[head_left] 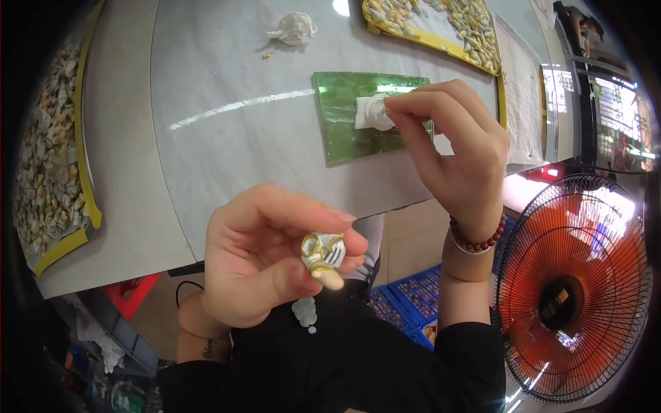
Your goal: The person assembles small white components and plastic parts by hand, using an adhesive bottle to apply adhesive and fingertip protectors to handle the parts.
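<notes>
Pinched between the thumb and fingers of my left hand [255, 258] is a small white figurine [322, 253] with gold trim, dark stripes on one side and a pale rounded tip. My right hand [458, 141] reaches over a green glass plate [341, 146]. Its thumb and forefinger are closed at a small round white dish [375, 110], which sits on a white square pad [360, 118] on the plate. Whatever lies between those fingertips is too small to make out.
A yellow-edged tray [441, 43] of many small painted pieces stands at the far right, another tray [51, 158] at the left. A crumpled white tissue [295, 29] lies at the back. An orange fan [571, 296] stands at my right, above blue crates [413, 296] low down.
</notes>
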Tool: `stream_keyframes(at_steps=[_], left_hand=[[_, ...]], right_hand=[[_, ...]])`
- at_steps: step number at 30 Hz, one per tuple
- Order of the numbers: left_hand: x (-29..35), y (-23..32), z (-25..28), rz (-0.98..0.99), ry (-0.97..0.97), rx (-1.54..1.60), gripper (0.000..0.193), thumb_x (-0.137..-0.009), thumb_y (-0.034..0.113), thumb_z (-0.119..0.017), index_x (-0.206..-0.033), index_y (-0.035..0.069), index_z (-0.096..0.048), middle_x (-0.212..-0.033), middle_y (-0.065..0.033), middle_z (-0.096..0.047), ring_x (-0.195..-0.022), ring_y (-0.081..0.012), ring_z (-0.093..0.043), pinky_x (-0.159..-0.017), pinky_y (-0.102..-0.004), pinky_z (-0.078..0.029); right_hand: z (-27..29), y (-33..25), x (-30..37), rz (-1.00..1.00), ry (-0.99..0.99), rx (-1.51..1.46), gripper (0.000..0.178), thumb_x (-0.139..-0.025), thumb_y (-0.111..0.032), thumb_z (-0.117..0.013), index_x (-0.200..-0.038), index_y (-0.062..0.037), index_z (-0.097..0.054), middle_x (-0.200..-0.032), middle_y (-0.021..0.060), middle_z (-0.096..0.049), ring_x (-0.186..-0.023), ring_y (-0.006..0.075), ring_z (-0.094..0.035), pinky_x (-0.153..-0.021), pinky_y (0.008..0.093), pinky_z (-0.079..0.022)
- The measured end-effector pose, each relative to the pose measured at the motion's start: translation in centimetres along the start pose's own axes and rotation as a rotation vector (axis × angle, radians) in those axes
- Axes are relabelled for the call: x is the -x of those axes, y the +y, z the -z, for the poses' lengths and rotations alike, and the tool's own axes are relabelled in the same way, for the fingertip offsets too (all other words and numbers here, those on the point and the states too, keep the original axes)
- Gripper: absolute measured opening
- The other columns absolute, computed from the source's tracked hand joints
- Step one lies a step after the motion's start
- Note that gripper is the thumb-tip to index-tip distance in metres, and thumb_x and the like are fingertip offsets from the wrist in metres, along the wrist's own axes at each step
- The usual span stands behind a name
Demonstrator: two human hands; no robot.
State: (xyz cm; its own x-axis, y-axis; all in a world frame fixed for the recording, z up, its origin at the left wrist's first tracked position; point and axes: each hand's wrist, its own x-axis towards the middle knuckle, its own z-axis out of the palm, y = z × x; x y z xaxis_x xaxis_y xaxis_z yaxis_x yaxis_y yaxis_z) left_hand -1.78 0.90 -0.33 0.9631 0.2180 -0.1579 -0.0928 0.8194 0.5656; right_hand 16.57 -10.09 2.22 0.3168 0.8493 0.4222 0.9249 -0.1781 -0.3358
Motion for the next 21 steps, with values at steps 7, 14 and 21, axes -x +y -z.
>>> stream_keyframes(at_steps=[7, 14, 21], left_hand=[[-0.3, -0.4, 0.8, -0.098, -0.174, 0.077, 0.034, -0.079, 0.006, -0.062, -0.107, -0.006, -0.047, -0.101, -0.0217, -0.058, -0.092, -0.0194, -0.059, -0.082, -0.03, -0.048], [-0.7, -0.3, 0.4, 0.06, -0.196, 0.162, 0.033, -0.082, 0.014, -0.061, -0.106, -0.004, -0.048, -0.099, -0.0176, -0.06, -0.092, -0.018, -0.059, -0.084, -0.0296, -0.046], [-0.5, -0.6, -0.2, 0.086, -0.13, 0.22, 0.034, -0.082, 0.014, -0.061, -0.107, -0.005, -0.048, -0.096, -0.0148, -0.061, -0.091, -0.0167, -0.059, -0.083, -0.0284, -0.047]], right_hand=[[1.0, -1.0, 1.2, -0.127, 0.105, -0.368, 0.025, -0.069, 0.011, -0.056, -0.088, -0.0044, -0.06, -0.074, 0.0055, -0.059, -0.058, 0.0152, -0.051, -0.053, 0.0224, -0.039], [1.6, -4.7, 1.7, 0.098, 0.199, -0.434, 0.019, -0.075, -0.003, -0.062, -0.092, -0.0087, -0.055, -0.072, 0.0027, -0.056, -0.056, 0.0127, -0.047, -0.05, 0.0217, -0.036], [1.9, -6.3, 1.7, 0.117, 0.172, -0.262, 0.019, -0.077, -0.019, -0.064, -0.087, -0.0085, -0.051, -0.067, 0.0017, -0.052, -0.053, 0.0127, -0.045, -0.043, 0.0212, -0.033]])
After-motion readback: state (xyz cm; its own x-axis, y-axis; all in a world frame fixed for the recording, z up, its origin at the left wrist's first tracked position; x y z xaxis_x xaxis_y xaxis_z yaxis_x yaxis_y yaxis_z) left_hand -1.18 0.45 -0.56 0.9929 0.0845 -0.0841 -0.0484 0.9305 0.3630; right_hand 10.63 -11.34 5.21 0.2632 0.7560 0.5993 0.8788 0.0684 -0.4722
